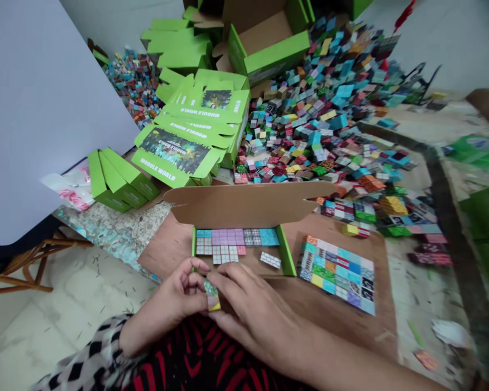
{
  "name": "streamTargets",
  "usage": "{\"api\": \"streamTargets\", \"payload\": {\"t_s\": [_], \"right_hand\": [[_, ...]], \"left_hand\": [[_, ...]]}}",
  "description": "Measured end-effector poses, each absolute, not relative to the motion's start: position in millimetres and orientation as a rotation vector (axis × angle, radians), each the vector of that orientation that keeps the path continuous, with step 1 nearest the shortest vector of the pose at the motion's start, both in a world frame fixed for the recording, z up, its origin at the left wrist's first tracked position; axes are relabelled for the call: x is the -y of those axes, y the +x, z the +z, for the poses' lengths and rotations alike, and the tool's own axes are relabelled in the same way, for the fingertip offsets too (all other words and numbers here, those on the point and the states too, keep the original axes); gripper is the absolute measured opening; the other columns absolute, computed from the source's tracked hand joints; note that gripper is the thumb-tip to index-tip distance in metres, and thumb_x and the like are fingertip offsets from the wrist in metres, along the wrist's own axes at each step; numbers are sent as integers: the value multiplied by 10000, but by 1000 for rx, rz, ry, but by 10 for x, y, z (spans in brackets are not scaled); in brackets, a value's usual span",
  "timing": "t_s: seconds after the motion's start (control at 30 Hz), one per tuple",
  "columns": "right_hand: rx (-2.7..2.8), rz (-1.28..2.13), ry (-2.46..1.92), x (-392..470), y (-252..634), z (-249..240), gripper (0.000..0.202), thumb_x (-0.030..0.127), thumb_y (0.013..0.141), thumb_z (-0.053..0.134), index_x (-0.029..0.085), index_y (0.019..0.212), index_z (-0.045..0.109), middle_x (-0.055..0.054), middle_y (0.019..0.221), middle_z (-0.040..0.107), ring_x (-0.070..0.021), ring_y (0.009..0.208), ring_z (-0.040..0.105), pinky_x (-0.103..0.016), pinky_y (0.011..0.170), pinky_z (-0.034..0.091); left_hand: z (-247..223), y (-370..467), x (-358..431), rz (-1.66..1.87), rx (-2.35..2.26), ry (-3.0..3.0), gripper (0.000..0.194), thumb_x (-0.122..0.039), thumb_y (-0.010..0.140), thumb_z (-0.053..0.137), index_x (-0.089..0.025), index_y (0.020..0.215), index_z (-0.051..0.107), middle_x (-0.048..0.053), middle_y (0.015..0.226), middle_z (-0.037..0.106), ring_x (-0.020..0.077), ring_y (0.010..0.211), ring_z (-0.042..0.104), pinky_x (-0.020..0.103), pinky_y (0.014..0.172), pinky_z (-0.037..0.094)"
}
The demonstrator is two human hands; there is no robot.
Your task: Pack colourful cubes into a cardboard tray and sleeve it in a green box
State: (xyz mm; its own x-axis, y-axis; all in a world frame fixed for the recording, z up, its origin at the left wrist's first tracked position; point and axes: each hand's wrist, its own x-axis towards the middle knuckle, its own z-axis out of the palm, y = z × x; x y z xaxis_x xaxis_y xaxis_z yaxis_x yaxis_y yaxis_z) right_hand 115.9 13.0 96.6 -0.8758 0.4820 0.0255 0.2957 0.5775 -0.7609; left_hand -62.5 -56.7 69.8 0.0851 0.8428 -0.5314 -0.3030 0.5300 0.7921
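Right hand point(252, 309) and left hand point(183, 290) sit close together; just beyond them lies an open box point(287, 252), part-filled with blocks point(228, 237). Both grasp a green-and-yellow piece point(211, 288); light, even fingertip pressure should keep it square.

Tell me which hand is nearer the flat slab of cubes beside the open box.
Right. The right hand is left of the slab of cubes, apart from it; the left hand is farther left, beyond the right.
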Motion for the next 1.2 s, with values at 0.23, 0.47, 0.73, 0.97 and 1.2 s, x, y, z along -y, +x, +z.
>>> {"api": "streamTargets", "payload": {"t_s": [0.23,0.47,0.73,0.97,1.2], "right_hand": [[2433,923,-707,-171,1075,891,205,172,859,547,132,1060,559,-88,972,560,-201,908,548,-362,816,506],[2424,616,-629,-252,943,798,225,175,920,425,112,1042,604,-96,892,603,-210,851,537,-366,764,483],[2301,870,-752,-496,908,686,186,193,850,523,165,1014,606,-72,931,648,-201,873,576,-348,790,453],[2498,1002,-862,-548,778,497,167,171,786,615,186,952,636,-42,925,655,-192,884,557,-337,813,406],[2716,879,-869,-524,689,448,129,222,828,620,208,953,645,-40,960,605,-206,946,478,-341,811,325]], "left_hand": [[798,-524,516,1176,-1241,379,370,-209,695,765,-186,937,486,-36,771,629,76,703,599,195,678,491],[844,-508,411,1295,-1307,335,437,-261,615,824,-178,876,484,-91,602,559,57,598,581,199,668,520],[830,-701,332,1221,-1507,617,411,-395,671,756,-137,931,569,25,774,669,128,686,641,255,679,530],[613,-830,413,1232,-1713,726,430,-432,693,692,-154,994,559,-44,650,554,86,510,523,208,492,446],[438,-800,451,1185,-1709,772,468,-446,732,640,-162,1082,516,-44,701,510,89,538,491,211,496,418]]}}
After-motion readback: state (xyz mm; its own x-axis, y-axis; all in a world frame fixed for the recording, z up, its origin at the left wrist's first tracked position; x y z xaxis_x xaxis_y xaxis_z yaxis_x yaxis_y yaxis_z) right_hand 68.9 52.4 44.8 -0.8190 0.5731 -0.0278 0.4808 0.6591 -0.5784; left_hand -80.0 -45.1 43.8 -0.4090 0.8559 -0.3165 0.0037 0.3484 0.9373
